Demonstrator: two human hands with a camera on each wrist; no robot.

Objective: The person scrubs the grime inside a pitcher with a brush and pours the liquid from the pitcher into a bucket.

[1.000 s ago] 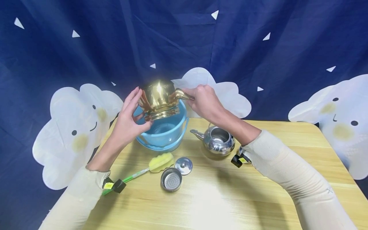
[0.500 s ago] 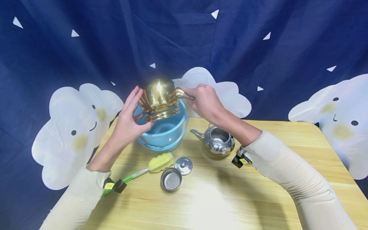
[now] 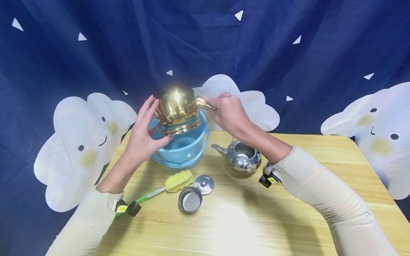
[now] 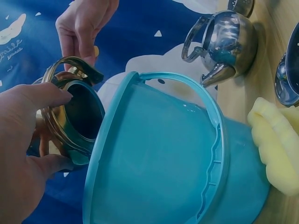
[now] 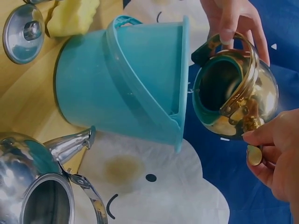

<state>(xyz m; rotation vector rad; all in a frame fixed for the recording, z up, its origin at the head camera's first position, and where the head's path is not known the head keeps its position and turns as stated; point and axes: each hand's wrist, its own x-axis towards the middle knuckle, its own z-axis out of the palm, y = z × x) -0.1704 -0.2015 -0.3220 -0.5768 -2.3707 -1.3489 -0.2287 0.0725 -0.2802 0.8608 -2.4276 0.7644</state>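
A shiny gold teapot (image 3: 177,105) is held upturned over the light blue bucket (image 3: 179,156), its lidless mouth facing down toward the bucket. My left hand (image 3: 144,131) grips the pot's side, with the thumb near the rim and the fingers spread round the body. In the left wrist view, the gold handle (image 4: 77,63) arcs over the dark round mouth. My right hand (image 3: 229,112) pinches the spout (image 5: 254,151) between thumb and fingers. The far side of the pot is hidden in the head view.
A lidless silver teapot (image 3: 245,165) stands right of the bucket, beneath my right forearm. In front lie a yellow sponge brush (image 3: 179,180) with a green handle, a silver lid (image 3: 204,184) and a perforated strainer cup (image 3: 190,201) on the wooden table (image 3: 153,231).
The gold teapot tips very slightly, its spout side shifting a little to the right along with my right hand. Both hands keep their hold, and the things on the table stay in place.
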